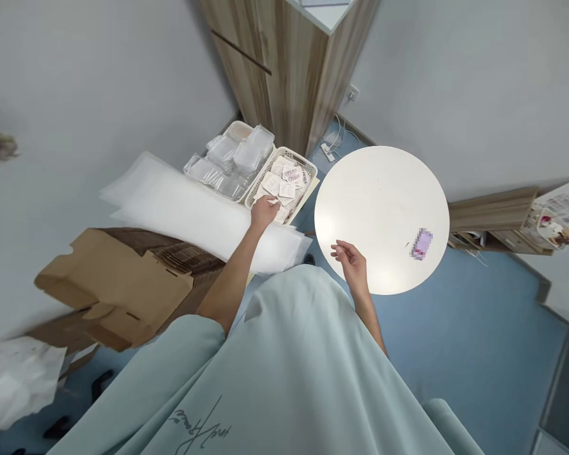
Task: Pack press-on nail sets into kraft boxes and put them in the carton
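Note:
My left hand (pixel 264 212) reaches to the near edge of a cream plastic basket (pixel 309 165) that holds many small white printed cards (pixel 287 189). Its fingers are drawn together over the cards at the near side, and what they pinch is hidden. My right hand (pixel 353 262) hovers by the near-left rim of a round white table (pixel 379 189), palm inward. Its fingers are loosely bent and apart, with nothing visible in them. A small purple object (pixel 422 244), blurred out, lies on the table to the right.
Left of the card basket is another tray of clear plastic boxes (pixel 246 155). White translucent sheets (pixel 184 205) lie before them, and open cardboard boxes (pixel 118 281) stand farther left. A wooden cabinet (pixel 284 76) rises behind; a power strip (pixel 327 152) rests on the floor.

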A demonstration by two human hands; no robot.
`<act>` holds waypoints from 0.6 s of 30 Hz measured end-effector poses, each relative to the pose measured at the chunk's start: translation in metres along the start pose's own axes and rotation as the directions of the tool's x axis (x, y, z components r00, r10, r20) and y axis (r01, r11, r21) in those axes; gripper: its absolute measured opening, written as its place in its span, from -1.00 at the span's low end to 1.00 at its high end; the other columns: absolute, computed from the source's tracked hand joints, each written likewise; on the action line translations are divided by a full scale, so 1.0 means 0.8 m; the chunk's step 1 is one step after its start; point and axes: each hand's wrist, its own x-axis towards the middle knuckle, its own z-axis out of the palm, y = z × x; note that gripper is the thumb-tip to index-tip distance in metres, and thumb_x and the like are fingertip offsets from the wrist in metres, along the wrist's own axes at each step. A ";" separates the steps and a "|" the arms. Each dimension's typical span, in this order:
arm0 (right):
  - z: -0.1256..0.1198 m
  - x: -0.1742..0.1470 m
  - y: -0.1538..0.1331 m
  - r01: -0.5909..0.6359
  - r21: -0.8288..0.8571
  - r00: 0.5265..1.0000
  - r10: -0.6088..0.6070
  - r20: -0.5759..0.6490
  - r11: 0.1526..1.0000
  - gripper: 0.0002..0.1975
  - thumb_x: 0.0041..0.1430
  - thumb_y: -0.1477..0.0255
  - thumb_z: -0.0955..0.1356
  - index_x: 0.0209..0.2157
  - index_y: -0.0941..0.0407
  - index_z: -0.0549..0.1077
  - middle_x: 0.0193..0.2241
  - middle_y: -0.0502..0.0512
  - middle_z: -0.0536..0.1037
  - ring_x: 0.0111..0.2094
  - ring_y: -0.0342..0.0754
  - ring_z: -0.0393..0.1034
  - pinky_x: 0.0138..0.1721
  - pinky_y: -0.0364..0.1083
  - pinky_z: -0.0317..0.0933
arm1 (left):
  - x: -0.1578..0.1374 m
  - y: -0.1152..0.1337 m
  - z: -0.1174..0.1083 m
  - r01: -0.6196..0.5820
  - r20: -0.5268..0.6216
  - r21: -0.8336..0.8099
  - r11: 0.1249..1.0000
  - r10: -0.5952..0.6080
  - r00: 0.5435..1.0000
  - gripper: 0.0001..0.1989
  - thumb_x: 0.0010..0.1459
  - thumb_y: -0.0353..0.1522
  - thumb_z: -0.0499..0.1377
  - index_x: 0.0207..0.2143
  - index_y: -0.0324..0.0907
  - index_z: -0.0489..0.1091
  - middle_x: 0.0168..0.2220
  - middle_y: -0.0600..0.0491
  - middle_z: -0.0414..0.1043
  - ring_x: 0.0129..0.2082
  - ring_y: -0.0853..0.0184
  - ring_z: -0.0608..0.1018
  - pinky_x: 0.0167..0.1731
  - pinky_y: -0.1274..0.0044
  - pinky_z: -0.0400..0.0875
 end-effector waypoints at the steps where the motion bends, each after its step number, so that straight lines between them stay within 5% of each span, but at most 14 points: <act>1: 0.007 -0.007 0.001 -0.012 0.008 1.000 0.012 -0.027 1.000 -0.43 0.31 -0.08 0.51 0.10 0.06 0.67 0.04 0.27 0.79 -0.02 0.17 0.72 0.19 0.22 0.57 | 0.014 0.000 0.001 -0.020 0.000 0.064 0.998 0.020 1.000 -0.70 0.43 -0.28 0.34 0.13 -0.21 0.57 -0.03 -0.13 0.76 0.01 0.09 0.74 0.14 0.37 0.50; 5: 0.034 -0.034 0.008 -0.048 0.033 0.994 0.051 -0.095 0.998 -0.42 0.28 -0.10 0.53 0.08 0.07 0.67 0.02 0.27 0.80 -0.04 0.17 0.72 0.17 0.22 0.58 | 0.053 0.002 0.009 -0.053 0.033 0.262 0.964 0.046 0.998 -0.59 0.43 -0.24 0.37 0.21 -0.26 0.57 0.16 -0.27 0.72 0.27 -0.07 0.67 0.24 0.30 0.47; 8: 0.047 -0.048 0.015 -0.054 0.054 0.988 0.061 -0.140 0.997 -0.39 0.27 -0.11 0.53 0.07 0.08 0.68 0.01 0.28 0.81 -0.06 0.16 0.73 0.15 0.22 0.58 | 0.067 0.004 0.019 -0.045 0.053 0.335 0.941 0.029 0.998 -0.64 0.44 -0.20 0.34 0.13 -0.24 0.62 0.18 -0.28 0.71 0.26 -0.08 0.67 0.18 0.33 0.52; 13: 0.049 -0.053 0.014 -0.036 0.084 0.987 0.048 -0.155 0.996 -0.43 0.31 -0.08 0.53 0.09 0.07 0.69 0.04 0.26 0.80 -0.05 0.13 0.72 0.17 0.20 0.56 | 0.077 0.003 0.030 -0.002 0.060 0.279 0.960 -0.016 0.998 -0.75 0.45 -0.23 0.30 -0.19 -0.20 0.69 -0.03 -0.28 0.77 0.18 -0.09 0.72 0.13 0.32 0.55; 18: 0.042 -0.042 0.002 -0.021 0.085 0.991 0.032 -0.127 0.996 -0.44 0.29 -0.09 0.53 0.08 0.04 0.69 0.04 0.24 0.80 -0.06 0.15 0.72 0.17 0.22 0.56 | 0.082 0.010 0.037 0.059 -0.003 0.209 0.976 -0.060 0.998 -0.83 0.35 -0.32 0.34 -0.15 -0.23 0.69 0.01 -0.32 0.76 0.21 -0.11 0.70 0.18 0.27 0.54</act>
